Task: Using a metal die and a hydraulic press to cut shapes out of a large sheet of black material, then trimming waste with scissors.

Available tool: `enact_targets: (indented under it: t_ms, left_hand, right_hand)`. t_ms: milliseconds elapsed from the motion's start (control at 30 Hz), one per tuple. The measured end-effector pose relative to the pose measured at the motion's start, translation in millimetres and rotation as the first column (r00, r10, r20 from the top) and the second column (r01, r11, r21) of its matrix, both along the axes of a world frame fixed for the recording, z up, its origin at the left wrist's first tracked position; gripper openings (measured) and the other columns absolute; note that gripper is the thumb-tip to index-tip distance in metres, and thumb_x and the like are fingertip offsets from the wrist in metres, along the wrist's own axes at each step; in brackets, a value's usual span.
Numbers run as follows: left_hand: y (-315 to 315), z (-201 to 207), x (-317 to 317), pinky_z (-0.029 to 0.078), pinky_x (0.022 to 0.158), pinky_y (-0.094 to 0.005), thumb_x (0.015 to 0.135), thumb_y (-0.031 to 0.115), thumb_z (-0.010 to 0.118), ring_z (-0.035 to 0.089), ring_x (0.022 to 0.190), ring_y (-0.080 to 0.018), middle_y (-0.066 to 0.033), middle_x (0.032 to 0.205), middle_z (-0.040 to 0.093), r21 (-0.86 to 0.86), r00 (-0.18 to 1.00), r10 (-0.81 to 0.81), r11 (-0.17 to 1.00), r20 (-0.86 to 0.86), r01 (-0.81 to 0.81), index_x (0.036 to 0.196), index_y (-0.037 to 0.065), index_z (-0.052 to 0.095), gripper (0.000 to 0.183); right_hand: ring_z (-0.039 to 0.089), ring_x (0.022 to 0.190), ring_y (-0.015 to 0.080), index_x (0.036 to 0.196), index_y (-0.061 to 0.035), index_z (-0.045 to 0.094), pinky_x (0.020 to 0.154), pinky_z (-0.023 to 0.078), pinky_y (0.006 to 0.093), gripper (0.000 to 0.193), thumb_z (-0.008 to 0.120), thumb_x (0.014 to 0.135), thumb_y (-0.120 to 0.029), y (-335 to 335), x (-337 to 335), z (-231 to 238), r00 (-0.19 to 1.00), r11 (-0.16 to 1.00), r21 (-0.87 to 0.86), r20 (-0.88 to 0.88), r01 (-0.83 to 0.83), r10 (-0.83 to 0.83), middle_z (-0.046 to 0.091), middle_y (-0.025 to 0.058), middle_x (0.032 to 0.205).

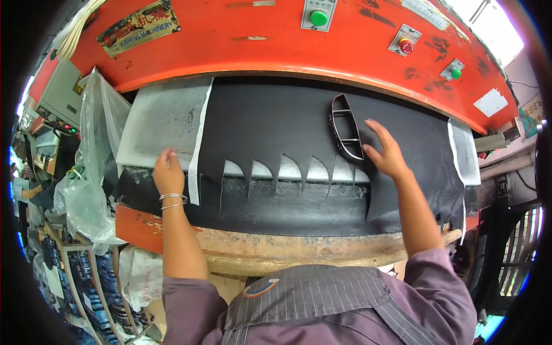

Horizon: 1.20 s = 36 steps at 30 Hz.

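Note:
A steel-rule cutting die [347, 127], long and boat-shaped with two crossbars, lies on a black sheet of leather-like material [270, 118]. My right hand [387, 152] is just to its right, fingers and thumb apart. The thumb comes close to the die's rim; whether it touches I cannot tell. Several curved, pointed cutouts run along the sheet's near edge, and the pad below shows through. Over at the left, my left hand [168, 171] hovers by a pale, worn cutting pad [164, 118], its fingers drawn together with nothing visible in them. Two thin bangles circle that wrist.
An orange press beam [241, 46] spans the far side, carrying a green button [318, 18] and a red stop knob [406, 46]. Clear plastic sheeting [86, 190] hangs at the left. A worn wooden edge [276, 253] borders the bed nearest me.

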State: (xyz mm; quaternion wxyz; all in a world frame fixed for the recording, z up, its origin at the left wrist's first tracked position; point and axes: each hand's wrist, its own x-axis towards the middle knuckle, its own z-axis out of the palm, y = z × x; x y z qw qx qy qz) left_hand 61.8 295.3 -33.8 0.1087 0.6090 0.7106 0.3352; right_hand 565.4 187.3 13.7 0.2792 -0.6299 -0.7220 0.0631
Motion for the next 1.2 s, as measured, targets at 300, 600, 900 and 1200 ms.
enact_targets:
  t_ms: [300,600,900,1200]
  left_hand:
    - [8,18,163,0.049,0.086,-0.0347,0.088,0.008,0.051,0.066,0.099,-0.0271,-0.0114,0.113,0.067,0.075,0.753,-0.579,0.805,0.313,0.588,0.127,0.009,0.050,0.039]
    - [-4,2,300,0.010,0.117,-0.0452,0.080,0.011,0.049,0.032,0.140,-0.0227,-0.0106,0.145,0.044,-0.165,0.554,-0.830,0.538,0.068,0.827,0.148,-0.003,0.010,0.081]
    - [0,4,301,0.016,0.116,-0.0441,0.079,0.010,0.046,0.034,0.138,-0.0224,-0.0102,0.144,0.045,-0.144,0.571,-0.820,0.570,-0.039,0.809,0.146,-0.004,0.018,0.074]
    - [-20,27,252,0.049,0.091,-0.0321,0.088,0.010,0.058,0.063,0.107,-0.0223,-0.0161,0.114,0.066,0.111,0.676,-0.608,0.772,0.416,0.626,0.113,0.001,0.064,0.028]
  right_hand:
    - [0.047,0.128,0.0270,0.144,-0.0006,0.031,0.113,0.022,0.0465,0.090,0.076,0.074,-0.033,-36,-25,-31,0.980,0.974,-0.136,-0.061,0.179,-0.189,0.056,0.0139,0.132]
    - [0.052,0.122,0.0269,0.126,0.0022,0.054,0.106,0.034,0.0449,0.061,0.070,0.077,-0.031,-25,-52,-43,0.946,0.949,0.076,0.088,0.305,-0.311,0.059,0.0178,0.125]
    - [0.059,0.111,0.0287,0.120,0.0042,0.056,0.100,0.040,0.0423,0.056,0.070,0.074,-0.025,-16,-51,-44,0.960,0.957,0.132,0.073,0.259,-0.270,0.061,0.0200,0.119]
    - [0.045,0.129,0.0327,0.138,0.0000,0.042,0.106,0.036,0.0425,0.067,0.070,0.085,-0.029,-73,-4,-1,0.813,0.899,0.053,-0.454,0.435,-0.366,0.051,0.0205,0.134]
